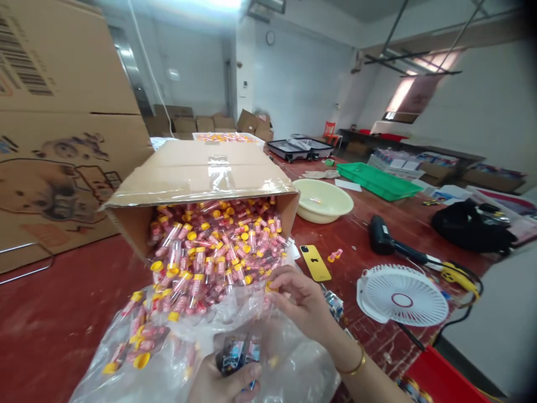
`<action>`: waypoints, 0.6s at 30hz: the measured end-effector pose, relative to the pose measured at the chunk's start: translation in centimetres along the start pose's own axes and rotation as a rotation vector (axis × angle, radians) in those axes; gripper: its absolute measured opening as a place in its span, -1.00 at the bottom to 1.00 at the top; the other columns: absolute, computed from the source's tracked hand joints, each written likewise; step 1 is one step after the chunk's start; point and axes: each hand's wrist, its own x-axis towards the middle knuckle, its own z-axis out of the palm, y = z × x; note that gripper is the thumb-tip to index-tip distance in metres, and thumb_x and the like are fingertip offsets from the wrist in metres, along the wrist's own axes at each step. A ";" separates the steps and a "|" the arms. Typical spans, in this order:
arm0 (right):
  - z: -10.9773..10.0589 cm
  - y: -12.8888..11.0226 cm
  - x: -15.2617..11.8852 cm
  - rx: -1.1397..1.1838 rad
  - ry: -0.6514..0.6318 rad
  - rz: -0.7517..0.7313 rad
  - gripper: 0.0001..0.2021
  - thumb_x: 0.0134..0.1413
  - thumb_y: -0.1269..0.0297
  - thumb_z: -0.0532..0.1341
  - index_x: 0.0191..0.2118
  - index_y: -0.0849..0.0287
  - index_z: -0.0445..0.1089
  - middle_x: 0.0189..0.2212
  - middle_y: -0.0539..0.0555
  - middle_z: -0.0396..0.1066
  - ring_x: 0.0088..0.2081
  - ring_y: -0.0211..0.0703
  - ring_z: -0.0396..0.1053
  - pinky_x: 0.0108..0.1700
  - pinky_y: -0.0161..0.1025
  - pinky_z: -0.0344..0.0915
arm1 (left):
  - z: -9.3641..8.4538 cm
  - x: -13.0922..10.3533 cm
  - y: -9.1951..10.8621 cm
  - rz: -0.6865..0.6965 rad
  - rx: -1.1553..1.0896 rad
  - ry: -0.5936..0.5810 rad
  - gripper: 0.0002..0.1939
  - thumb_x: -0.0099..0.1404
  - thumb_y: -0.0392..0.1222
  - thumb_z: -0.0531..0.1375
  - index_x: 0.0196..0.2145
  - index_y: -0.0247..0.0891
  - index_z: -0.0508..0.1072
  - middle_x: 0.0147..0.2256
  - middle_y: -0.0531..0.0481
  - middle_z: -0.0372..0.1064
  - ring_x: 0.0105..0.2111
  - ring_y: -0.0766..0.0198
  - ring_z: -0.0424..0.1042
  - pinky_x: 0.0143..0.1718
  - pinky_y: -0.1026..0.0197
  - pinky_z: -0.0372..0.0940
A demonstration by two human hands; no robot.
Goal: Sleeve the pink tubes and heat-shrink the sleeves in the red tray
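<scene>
A cardboard box point(201, 173) lies on its side, its opening facing me. Small clear tubes with yellow caps and pink contents point(229, 246) spill from it onto a clear plastic bag point(168, 375). My left hand point(230, 383), low in front of the box, is closed around small dark printed packets point(233, 354) with blue and white lettering. At the right edge of the pile, my right hand point(304, 302) pinches a yellow-capped tube point(268, 287) between thumb and fingers. That tube's lower part is partly hidden by the fingers.
Right of the box are a pale yellow basin point(323, 196), a yellow phone point(315, 263), a white fan point(403, 294) and a black hair dryer point(390, 240). A green tray point(380, 182) lies farther back. A tall printed carton point(62, 145) stands at left on the red table point(62, 313).
</scene>
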 end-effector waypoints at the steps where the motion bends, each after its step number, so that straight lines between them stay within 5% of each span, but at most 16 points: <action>1: 0.3 -0.4 0.2 -0.041 -0.034 -0.007 -0.96 0.06 0.32 0.26 -0.32 0.10 0.42 -0.24 0.08 0.36 -0.19 -0.15 0.35 -0.14 -0.17 0.31 | 0.0 0.0 0.0 -0.002 -0.013 -0.005 -0.57 -0.39 -0.07 0.52 -0.72 -0.31 0.36 -0.76 0.18 0.18 -0.71 0.41 0.21 -0.63 0.33 0.16; 5: 1.5 0.0 0.8 0.067 -0.173 0.107 -0.90 -0.02 0.27 0.32 -0.40 0.15 0.42 -0.32 0.07 0.38 -0.27 -0.17 0.35 -0.23 -0.23 0.31 | -0.4 -0.2 0.1 0.000 0.004 -0.046 -0.59 -0.35 -0.05 0.51 -0.65 -0.34 0.45 -0.72 0.06 0.33 -0.68 0.34 0.31 -0.63 0.33 0.19; 9: 2.5 1.9 -0.5 0.253 -0.078 0.272 -0.79 -0.03 0.13 0.32 -0.42 0.17 0.39 -0.39 0.01 0.35 -0.35 -0.25 0.30 -0.29 -0.30 0.27 | 0.0 -0.9 0.7 -0.033 -0.017 -0.005 -0.52 -0.26 0.08 0.47 -0.48 -0.37 0.55 -0.51 -0.14 0.51 -0.51 0.16 0.45 -0.52 0.22 0.37; 12: 3.2 2.2 -2.9 0.319 -0.145 0.365 -0.71 -0.08 0.11 0.34 -0.28 0.12 0.33 -0.32 0.00 0.32 -0.34 -0.27 0.28 -0.31 -0.33 0.27 | 1.3 -1.3 1.3 -0.052 -0.143 0.014 -0.53 -0.26 0.06 0.47 -0.45 -0.34 0.55 -0.49 -0.10 0.52 -0.55 0.22 0.44 -0.52 0.26 0.37; 15: 4.0 1.5 -5.1 0.385 -0.226 0.513 -0.43 -0.29 0.29 0.43 -0.12 0.02 0.16 -0.27 -0.04 0.30 -0.36 -0.28 0.31 -0.40 -0.37 0.28 | 2.6 -1.4 1.7 -0.049 -0.264 -0.016 -0.64 -0.23 -0.04 0.49 -0.49 -0.28 0.54 -0.53 -0.03 0.51 -0.57 0.28 0.44 -0.54 0.35 0.33; 18: 4.5 0.7 -6.0 0.404 -0.149 0.487 -0.39 -0.33 0.55 0.35 -0.13 0.02 0.07 -0.22 -0.05 0.30 -0.31 -0.26 0.37 -0.32 -0.34 0.32 | 3.2 -1.4 1.6 -0.047 -0.273 -0.043 -0.68 -0.24 -0.09 0.50 -0.53 -0.26 0.54 -0.56 0.01 0.51 -0.53 0.27 0.47 -0.48 0.38 0.35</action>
